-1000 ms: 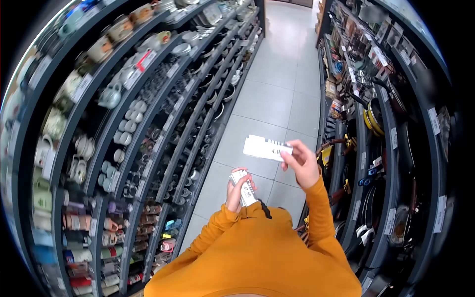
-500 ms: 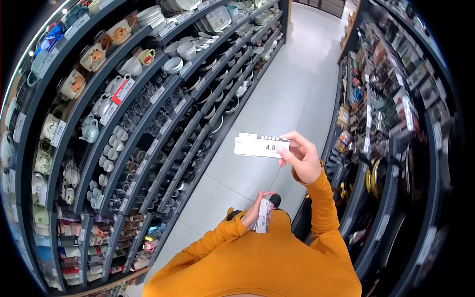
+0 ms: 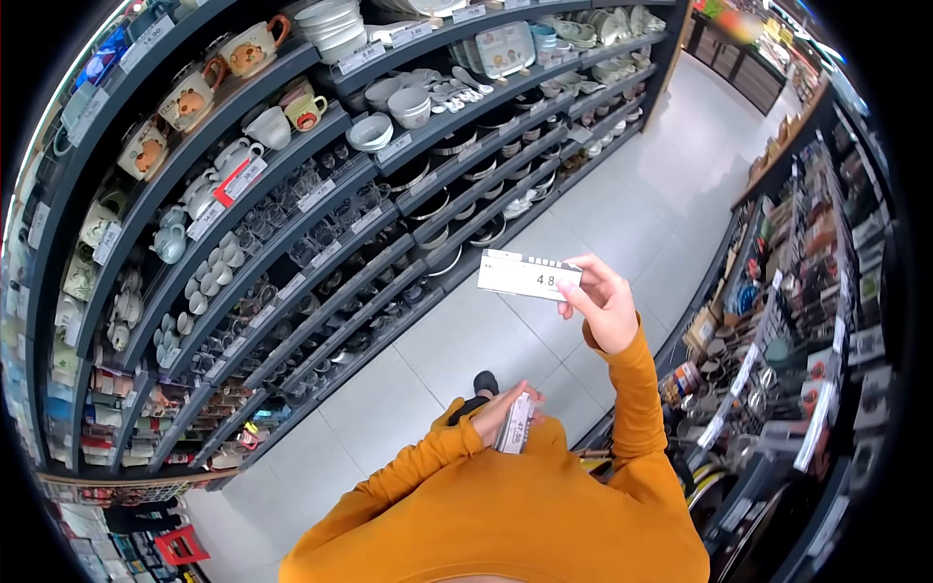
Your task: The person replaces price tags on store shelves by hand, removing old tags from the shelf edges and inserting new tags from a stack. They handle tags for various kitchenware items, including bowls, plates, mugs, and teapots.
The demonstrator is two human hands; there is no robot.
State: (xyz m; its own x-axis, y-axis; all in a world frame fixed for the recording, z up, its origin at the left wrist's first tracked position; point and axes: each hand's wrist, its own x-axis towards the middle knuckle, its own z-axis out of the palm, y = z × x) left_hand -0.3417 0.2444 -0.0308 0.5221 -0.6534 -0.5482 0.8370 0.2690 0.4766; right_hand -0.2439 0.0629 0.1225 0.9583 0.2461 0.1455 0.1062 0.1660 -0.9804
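Observation:
My right hand [image 3: 612, 313] is closed, with thumb and fingers pinching the right end of a white price label [image 3: 515, 277]. Black digits beginning "4.8" show on its face; my thumb covers the end of the number. The label is held out over the aisle floor. Lower down, close to my body, my left hand [image 3: 493, 415] is closed around several price labels [image 3: 513, 429], stacked and tilted upright. The front one seems to read 47.50. Part of the left fingers is hidden behind the stack.
Dark shelves [image 3: 389, 209] on the left carry bowls [image 3: 410, 105], mugs [image 3: 247, 51], teapots, glasses and pans. Kitchen utensils hang along the right-hand shelving [image 3: 748, 291]. Between them runs a grey tiled floor [image 3: 389, 398]. At lower left is a red frame-like object [image 3: 182, 546].
My view has turned left, bringing more of the aisle's far end and a shoe into sight. Both hands still hold their labels; the right-hand label is tilted slightly differently.

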